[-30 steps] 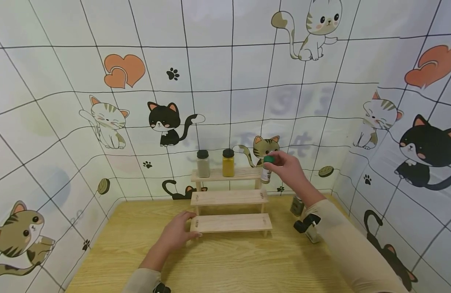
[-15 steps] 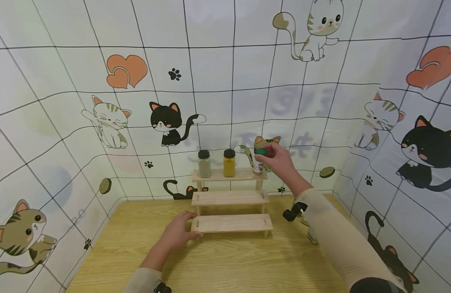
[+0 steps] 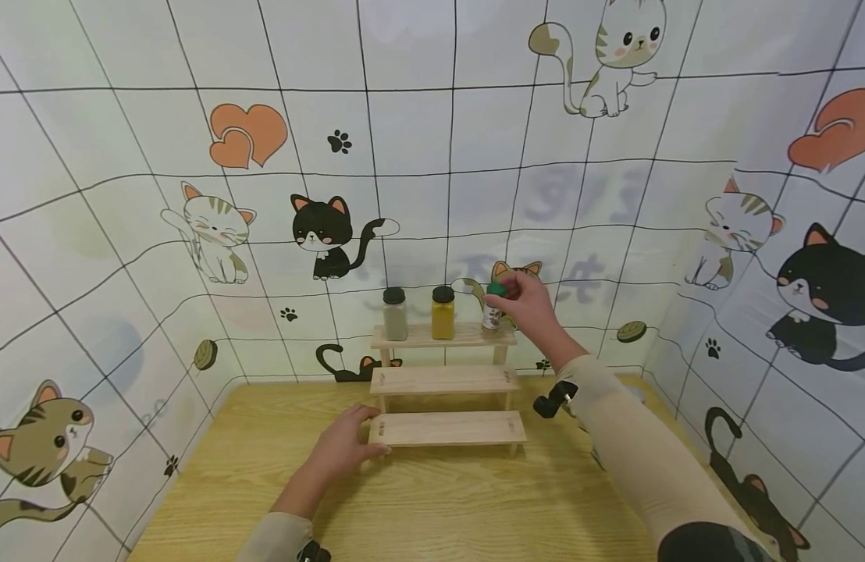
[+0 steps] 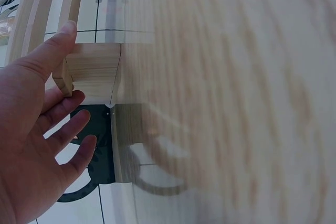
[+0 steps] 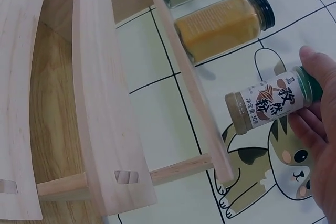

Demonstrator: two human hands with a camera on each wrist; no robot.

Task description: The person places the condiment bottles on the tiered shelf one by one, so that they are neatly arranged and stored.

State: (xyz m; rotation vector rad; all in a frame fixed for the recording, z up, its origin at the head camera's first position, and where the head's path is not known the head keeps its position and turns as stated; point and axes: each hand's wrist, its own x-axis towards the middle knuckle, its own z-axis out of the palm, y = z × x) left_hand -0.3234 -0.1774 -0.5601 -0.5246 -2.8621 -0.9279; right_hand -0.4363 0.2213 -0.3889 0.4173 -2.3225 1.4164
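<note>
A three-tier wooden rack (image 3: 443,380) stands on the table. My left hand (image 3: 339,445) grips the left end of its lowest shelf; in the left wrist view the thumb of that hand (image 4: 47,124) lies over the shelf's end. By its green cap my right hand (image 3: 531,308) pinches a small labelled jar (image 3: 492,316) at the right end of the top shelf. In the right wrist view this labelled jar (image 5: 266,102) has its base a little off the shelf edge. Left of it on the top shelf are a yellow jar (image 3: 443,316) and a pale jar (image 3: 395,318), both black-capped.
Behind the rack hangs a white gridded backdrop (image 3: 404,140) with printed cats, which also covers both sides. Partly hidden under my right forearm, something pale lies on the wooden table (image 3: 418,499) right of the rack.
My right hand has moved left with the green-capped jar, from beyond the rack's right end to over the top shelf. My left hand keeps its place on the lowest shelf.
</note>
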